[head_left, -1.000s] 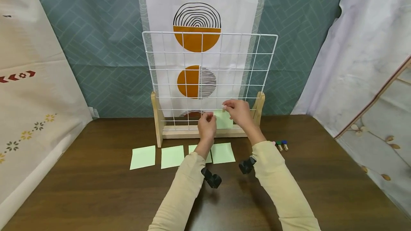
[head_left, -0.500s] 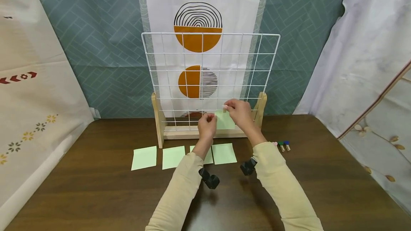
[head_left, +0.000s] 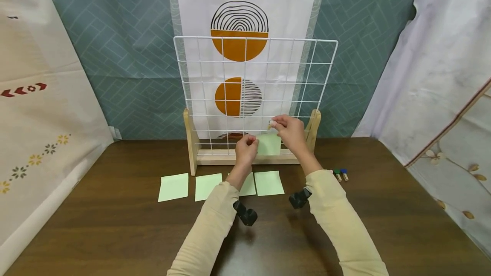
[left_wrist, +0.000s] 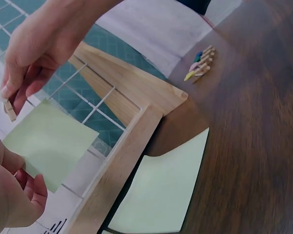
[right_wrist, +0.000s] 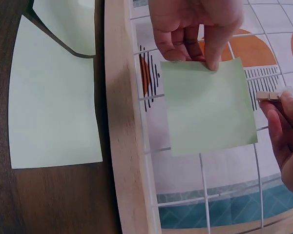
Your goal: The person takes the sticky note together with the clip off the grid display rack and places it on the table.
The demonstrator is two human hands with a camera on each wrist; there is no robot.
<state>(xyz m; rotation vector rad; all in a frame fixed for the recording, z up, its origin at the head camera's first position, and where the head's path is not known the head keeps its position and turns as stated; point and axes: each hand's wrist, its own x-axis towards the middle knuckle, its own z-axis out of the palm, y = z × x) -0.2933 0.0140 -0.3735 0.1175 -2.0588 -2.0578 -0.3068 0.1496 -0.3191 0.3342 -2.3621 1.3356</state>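
My left hand (head_left: 246, 151) pinches the left edge of a square green paper note (head_left: 269, 145), held up against the lower part of a white wire grid (head_left: 245, 83). In the right wrist view the whole note (right_wrist: 210, 109) shows, thumb and fingertips on one edge. My right hand (head_left: 293, 133) pinches a small wooden clothespin (right_wrist: 268, 96) with a whitish decoration on its end. The clothespin sits just above the note's top edge, apart from it. In the left wrist view the clothespin (left_wrist: 10, 110) points toward the note.
Several green notes (head_left: 173, 187) lie in a row on the dark wooden table (head_left: 115, 225). More decorated clothespins (left_wrist: 200, 63) lie at the right. The grid's wooden stand (head_left: 209, 157) spans behind the notes, with upright feet (head_left: 189, 142) at both ends.
My right hand has drawn slightly up with the clothespin, away from the note's top edge. The left hand keeps its pinch on the note. The head view has shifted slightly.
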